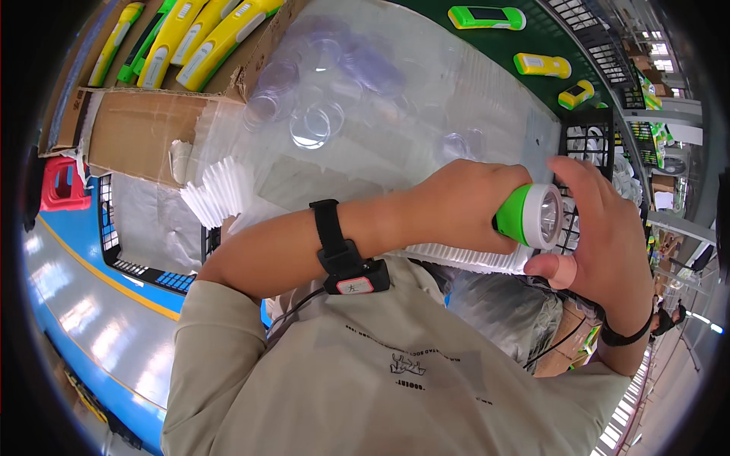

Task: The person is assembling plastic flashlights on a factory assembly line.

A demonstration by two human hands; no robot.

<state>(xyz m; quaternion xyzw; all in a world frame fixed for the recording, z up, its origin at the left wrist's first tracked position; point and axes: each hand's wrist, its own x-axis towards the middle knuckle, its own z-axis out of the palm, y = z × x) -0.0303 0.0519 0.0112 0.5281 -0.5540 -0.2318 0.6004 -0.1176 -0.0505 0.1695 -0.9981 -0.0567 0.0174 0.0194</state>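
Observation:
My left hand (475,201) is closed around a flashlight (517,216), held above the right end of the work surface. Its green head and white ring with a clear lens point right; the rest of the body is hidden in my fist. My right hand (608,228) is beside the lens end, thumb and fingers spread, with a gap between it and the ring. A pale band covers part of the right thumb. Clear round lenses (312,125) lie scattered and in piles on the plastic-covered work surface (411,148).
A cardboard box (144,129) of yellow and green flashlights (201,49) stands at the far left. More flashlights (487,17) lie on a green belt (426,9) at the back right. A black crate (587,140) holds white rings. White stacked pieces (213,194) lie at left, near a red stool (65,185).

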